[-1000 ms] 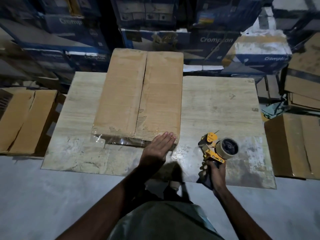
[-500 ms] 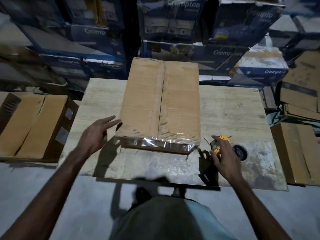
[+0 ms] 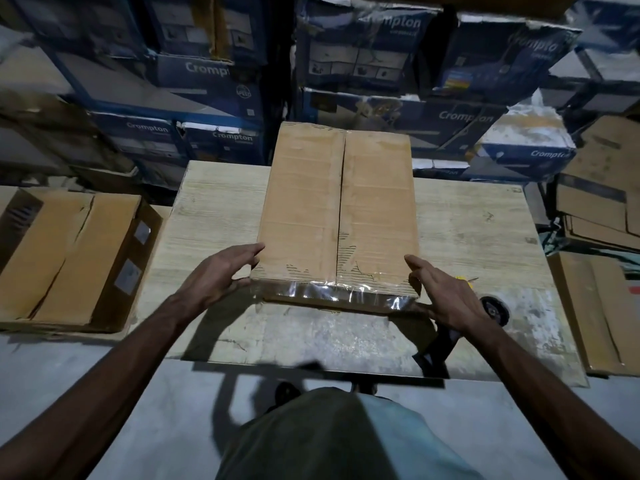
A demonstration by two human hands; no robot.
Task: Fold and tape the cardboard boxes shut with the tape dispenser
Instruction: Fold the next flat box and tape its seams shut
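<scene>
— So, where does our box [image 3: 339, 216] sit?

— Lengthwise on the counter [image 3: 467, 230], flaps folded shut, centre seam bare; clear tape wraps only the near edge, where the cardboard skin is torn.

— And our hands?

— Left hand [image 3: 216, 277] and right hand [image 3: 446, 296] flank the near corners, fingers spread, gripping nothing. We see the dispenser [image 3: 493, 308] lying behind the right hand, mostly hidden.

A worn wooden table [image 3: 467, 230] stands before stacked blue Crompton cartons [image 3: 207, 109] on grey floor [image 3: 173, 403].
</scene>
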